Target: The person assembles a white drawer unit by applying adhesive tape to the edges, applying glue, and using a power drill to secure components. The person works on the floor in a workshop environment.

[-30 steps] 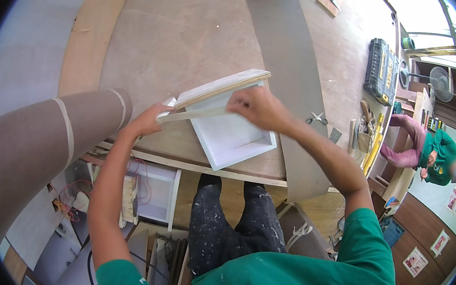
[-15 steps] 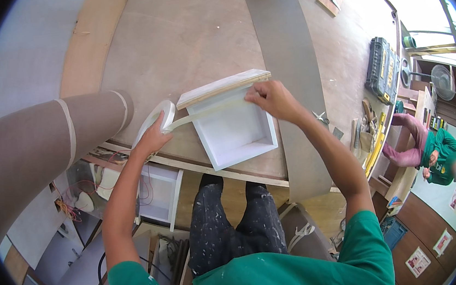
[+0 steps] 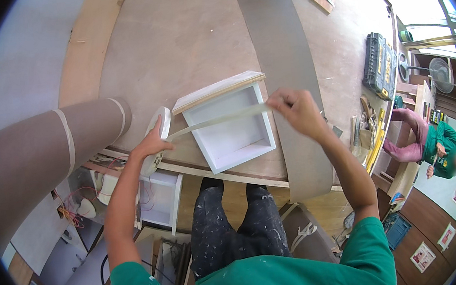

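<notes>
My left hand (image 3: 153, 143) is closed on a thin, wide white roll of edge banding (image 3: 165, 120), tilted on its edge at the table's near side. From it a pale strip (image 3: 220, 120) runs taut to the right, its end pinched in the fingers of my right hand (image 3: 301, 114). The strip passes above a small white drawer (image 3: 245, 160), which lies on the table with its open side up. Along the far side of the drawer sits its front panel (image 3: 217, 91), with a bare plywood edge showing.
A large rolled brown sheet (image 3: 31, 148) lies at the left, tied with bands. A grey-brown sheet strip (image 3: 279, 44) crosses the table. Farther right are a black tool case (image 3: 379, 67) and a yellow level (image 3: 375, 142). A co-worker in green (image 3: 442, 144) sits beyond.
My right hand has moved right and slightly nearer, past the drawer's side, drawing out more strip. My left hand has turned the roll more upright.
</notes>
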The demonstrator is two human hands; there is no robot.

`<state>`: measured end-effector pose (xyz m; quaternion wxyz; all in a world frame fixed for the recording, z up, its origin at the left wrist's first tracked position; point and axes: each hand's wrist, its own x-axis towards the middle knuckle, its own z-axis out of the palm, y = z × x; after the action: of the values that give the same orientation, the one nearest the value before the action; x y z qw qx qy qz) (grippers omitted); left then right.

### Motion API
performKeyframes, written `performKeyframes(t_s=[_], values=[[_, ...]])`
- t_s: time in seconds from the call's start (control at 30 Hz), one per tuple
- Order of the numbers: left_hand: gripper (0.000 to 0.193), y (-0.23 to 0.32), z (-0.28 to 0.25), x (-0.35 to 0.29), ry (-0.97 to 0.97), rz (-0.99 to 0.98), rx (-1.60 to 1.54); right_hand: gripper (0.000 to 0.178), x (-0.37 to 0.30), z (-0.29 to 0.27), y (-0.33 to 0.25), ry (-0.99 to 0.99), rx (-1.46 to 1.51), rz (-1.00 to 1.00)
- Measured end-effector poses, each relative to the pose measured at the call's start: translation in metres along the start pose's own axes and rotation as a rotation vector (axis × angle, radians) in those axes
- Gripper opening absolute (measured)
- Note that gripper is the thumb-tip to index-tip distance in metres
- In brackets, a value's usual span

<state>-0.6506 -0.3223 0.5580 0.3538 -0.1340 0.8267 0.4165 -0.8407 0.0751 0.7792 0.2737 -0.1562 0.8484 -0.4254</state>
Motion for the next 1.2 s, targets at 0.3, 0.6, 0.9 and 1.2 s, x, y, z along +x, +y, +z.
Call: performKeyframes(t_s=[0.3, 0.6, 0.9, 1.2], values=[[0.111, 0.026, -0.04, 0.015, -0.02, 0.044, -0.063, 0.02, 0.077, -0.007, 0.146, 0.336, -0.069, 0.207], [0.089, 0.044, -0.042, 0.021, -0.206, -0.24, 0.29, 0.02, 0.108, 0.036, 0.179, 0.378, -0.1, 0.229], [0.071, 0.024, -0.047, 0.027, -0.23, -0.13, 0.21, 0.02, 0.108, 0.055, 0.178, 0.385, -0.113, 0.235], [0.041, 0.012, -0.06, 0.028, -0.196, -0.019, -0.069, 0.019, 0.101, 0.065, 0.181, 0.398, -0.115, 0.248]])
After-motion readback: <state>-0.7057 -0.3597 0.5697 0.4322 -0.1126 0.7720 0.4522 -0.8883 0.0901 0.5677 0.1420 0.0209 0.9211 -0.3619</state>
